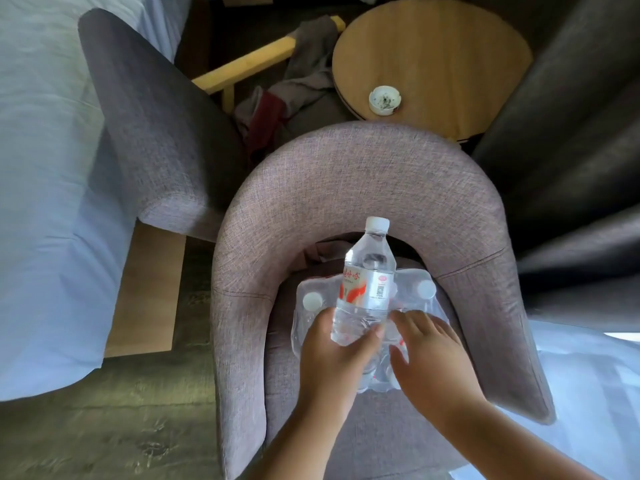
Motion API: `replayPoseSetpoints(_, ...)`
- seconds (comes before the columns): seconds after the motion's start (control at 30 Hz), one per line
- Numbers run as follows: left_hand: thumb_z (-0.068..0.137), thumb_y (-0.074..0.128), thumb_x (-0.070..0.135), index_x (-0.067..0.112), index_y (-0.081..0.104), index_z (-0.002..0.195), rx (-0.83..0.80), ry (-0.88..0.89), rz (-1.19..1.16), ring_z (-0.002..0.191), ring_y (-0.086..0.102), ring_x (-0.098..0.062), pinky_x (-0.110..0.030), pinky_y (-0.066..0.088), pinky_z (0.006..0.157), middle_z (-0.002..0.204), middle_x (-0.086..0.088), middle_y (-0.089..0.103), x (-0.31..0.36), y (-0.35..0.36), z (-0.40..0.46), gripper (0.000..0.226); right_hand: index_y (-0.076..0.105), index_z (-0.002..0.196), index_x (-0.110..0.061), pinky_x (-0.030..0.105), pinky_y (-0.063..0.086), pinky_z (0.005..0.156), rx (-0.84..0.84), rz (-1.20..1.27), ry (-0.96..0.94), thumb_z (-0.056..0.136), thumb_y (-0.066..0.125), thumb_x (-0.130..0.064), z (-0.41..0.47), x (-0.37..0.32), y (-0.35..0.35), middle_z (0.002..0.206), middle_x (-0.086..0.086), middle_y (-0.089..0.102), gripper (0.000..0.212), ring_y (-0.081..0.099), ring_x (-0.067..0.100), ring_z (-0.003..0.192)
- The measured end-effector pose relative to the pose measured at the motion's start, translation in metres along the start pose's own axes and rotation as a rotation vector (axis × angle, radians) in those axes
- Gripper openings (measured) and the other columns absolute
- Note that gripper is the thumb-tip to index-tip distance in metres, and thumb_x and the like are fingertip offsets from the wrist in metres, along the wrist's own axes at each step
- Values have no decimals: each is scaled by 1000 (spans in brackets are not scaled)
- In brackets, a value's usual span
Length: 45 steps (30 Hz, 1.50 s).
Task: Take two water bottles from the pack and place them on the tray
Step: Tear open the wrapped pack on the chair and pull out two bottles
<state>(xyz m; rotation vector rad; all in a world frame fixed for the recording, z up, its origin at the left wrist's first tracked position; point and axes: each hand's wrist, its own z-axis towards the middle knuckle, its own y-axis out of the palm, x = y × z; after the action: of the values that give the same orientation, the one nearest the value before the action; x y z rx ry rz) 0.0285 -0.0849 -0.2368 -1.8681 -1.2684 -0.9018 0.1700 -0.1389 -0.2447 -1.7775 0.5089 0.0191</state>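
A clear water bottle (367, 278) with a white cap and a red-and-white label is lifted above the pack, its cap pointing away from me. My left hand (332, 355) is shut around its lower end. The plastic-wrapped pack of bottles (424, 299) lies on the seat of a grey fabric armchair (363, 181), with white caps showing at its left and right corners. My right hand (429, 355) rests on the pack with fingers spread, holding nothing. No tray is in view.
A round wooden side table (450, 46) with a white ashtray (384, 100) stands beyond the chair. A second grey armchair (149, 126) is at the left, with clothes (298, 84) on it. White bedding (45, 168) lies far left, dark curtains (571, 150) at the right.
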Motion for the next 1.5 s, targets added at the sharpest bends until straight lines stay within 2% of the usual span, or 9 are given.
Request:
replayPoseSetpoints(0.23, 79, 82, 37, 32, 74, 97, 106, 1, -60, 82, 76, -5, -27, 58, 74, 91, 7, 81, -1, -33, -6, 20, 47, 144, -30, 37, 30, 113, -106, -285, -21, 95, 60, -38, 24, -9, 7, 131, 2, 63, 51, 64, 27, 117)
replayPoseSetpoints(0.4, 68, 69, 62, 44, 71, 94, 180, -48, -107, 86, 76, -9, -36, 61, 79, 95, 6, 79, -15, -40, -8, 31, 50, 134, -32, 44, 31, 90, -127, -420, -27, 89, 68, -29, 39, -15, 20, 104, -1, 68, 48, 70, 25, 92)
replayPoseSetpoints(0.6, 79, 80, 42, 28, 71, 91, 189, -34, -46, 76, 75, -5, -25, 56, 66, 88, 9, 78, -14, -36, -8, 21, 73, 100, -28, 39, 28, 79, -24, -382, -129, 74, 83, -45, 36, -7, 19, 69, -3, 73, 32, 71, 24, 65)
replayPoseSetpoints(0.77, 83, 82, 33, 24, 72, 98, 199, -49, -127, 81, 75, -5, -19, 55, 66, 92, 8, 79, -13, -35, -11, 21, 80, 98, -23, 44, 55, 94, 72, 10, -173, 60, 97, -25, 2, -8, -9, 68, -5, 77, 42, 70, 18, 56)
replayPoseSetpoints(0.87, 70, 78, 49, 28, 73, 93, 209, -31, -126, 80, 76, -8, -21, 59, 67, 90, 4, 80, -15, -38, -10, 33, 80, 97, -33, 8, 45, 58, 127, 237, -128, 64, 95, -31, -13, -18, -60, 63, -22, 66, 36, 54, 10, 49)
replayPoseSetpoints(1.0, 72, 78, 43, 26, 73, 94, 172, -53, -114, 80, 77, -12, -28, 59, 72, 88, 2, 80, -17, -39, -10, 29, 71, 80, -33, 20, 43, 47, 72, 522, -31, 73, 82, -45, 11, -28, -121, 57, 5, 63, 17, 56, 18, 55)
replayPoseSetpoints(1.17, 77, 79, 38, 27, 73, 90, 156, -82, -94, 74, 76, -10, -28, 57, 67, 83, 7, 80, -12, -42, -11, 19, 57, 69, 1, 39, 40, 58, -13, 807, 10, 83, 81, -41, 87, -15, -116, 61, 12, 52, 50, 47, 20, 58)
replayPoseSetpoints(1.27, 71, 76, 46, 24, 73, 96, 61, -93, -114, 80, 78, -9, -17, 54, 67, 88, 6, 82, -10, -46, -14, 34, 47, 59, -3, 42, 36, 62, -96, 883, 92, 73, 83, -44, 124, 0, -90, 61, 11, 43, 56, 43, 23, 59)
replayPoseSetpoints(1.5, 67, 74, 50, 38, 73, 113, -164, -136, -256, 109, 74, -14, -35, 52, 94, 113, 4, 80, -11, -38, -21, 47, 74, 68, -8, 38, 48, 71, -58, 981, 247, 69, 85, -38, 144, 8, -64, 64, 7, 69, 31, 64, 23, 67)
